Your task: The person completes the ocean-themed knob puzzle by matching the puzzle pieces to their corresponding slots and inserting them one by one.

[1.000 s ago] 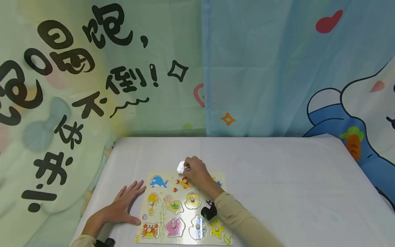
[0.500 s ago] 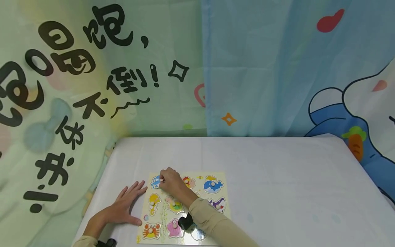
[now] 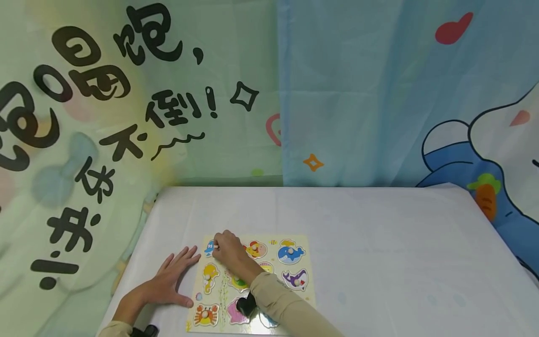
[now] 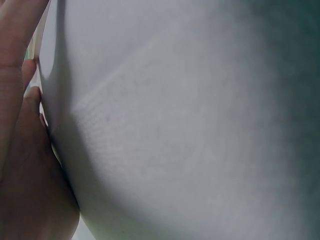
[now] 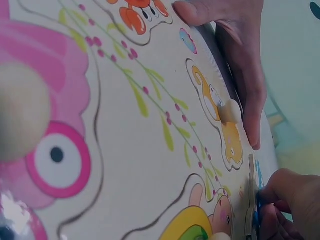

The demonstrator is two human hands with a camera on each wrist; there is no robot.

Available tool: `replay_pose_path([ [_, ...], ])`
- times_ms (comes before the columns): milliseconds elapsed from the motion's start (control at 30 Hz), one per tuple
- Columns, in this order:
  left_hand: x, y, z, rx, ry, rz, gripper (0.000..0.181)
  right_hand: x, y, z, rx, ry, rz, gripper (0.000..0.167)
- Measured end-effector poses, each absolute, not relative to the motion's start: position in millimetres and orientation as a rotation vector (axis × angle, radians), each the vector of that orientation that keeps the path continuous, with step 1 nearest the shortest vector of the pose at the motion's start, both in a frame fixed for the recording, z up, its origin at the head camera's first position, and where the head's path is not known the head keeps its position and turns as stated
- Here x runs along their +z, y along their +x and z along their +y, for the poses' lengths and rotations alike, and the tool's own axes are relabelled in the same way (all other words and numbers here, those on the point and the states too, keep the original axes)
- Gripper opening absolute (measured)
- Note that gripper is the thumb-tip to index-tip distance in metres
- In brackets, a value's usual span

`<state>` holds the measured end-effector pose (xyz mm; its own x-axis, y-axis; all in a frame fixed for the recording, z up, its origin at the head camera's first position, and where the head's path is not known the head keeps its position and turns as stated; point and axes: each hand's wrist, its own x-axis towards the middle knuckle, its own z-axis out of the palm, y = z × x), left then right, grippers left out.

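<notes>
My right hand point(image 3: 231, 252) is at the upper left corner of a wooden knob puzzle board point(image 3: 269, 241), pinching a blue puzzle piece point(image 3: 209, 248). The right wrist view catches that piece point(image 5: 251, 200) edge-on, tilted up from the board beneath the right hand's fingers point(image 5: 280, 192). It looks like a dolphin, though the fingers hide much of it. Fingers spread, my left hand point(image 3: 170, 278) rests on the cloth, touching the board's left edge. Near it are the yellow seahorse piece point(image 3: 209, 277) and crab piece point(image 3: 206, 315).
The board lies on a white-covered table point(image 3: 379, 243). A whale piece point(image 3: 290, 252) and an orca piece point(image 3: 296, 279) sit on its right side. My right forearm point(image 3: 290, 304) covers its lower right. Printed curtains point(image 3: 337, 93) hang behind.
My right hand has moved left and lower, carrying the piece from beyond the board's top edge to its upper left corner. The left hand has stayed put.
</notes>
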<state>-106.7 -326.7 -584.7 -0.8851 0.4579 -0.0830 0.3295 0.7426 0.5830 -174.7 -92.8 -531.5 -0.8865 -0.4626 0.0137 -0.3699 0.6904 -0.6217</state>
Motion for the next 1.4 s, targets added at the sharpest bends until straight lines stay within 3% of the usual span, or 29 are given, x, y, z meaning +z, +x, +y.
replay_pose_path([
  [333,-575,-102,-321,0.912,0.717,2.751,0.111,-531,-172,-95,-0.93,-0.591,2.743,0.006],
  [1000,-591,-107,-330,0.826,0.697,2.766,0.113,-532,-172,-93,-0.962,-0.61,2.714,0.015],
  [1400,-575,-101,-322,0.894,0.813,2.784,0.108,-533,-172,-94,-1.025,-0.526,2.667,0.019],
])
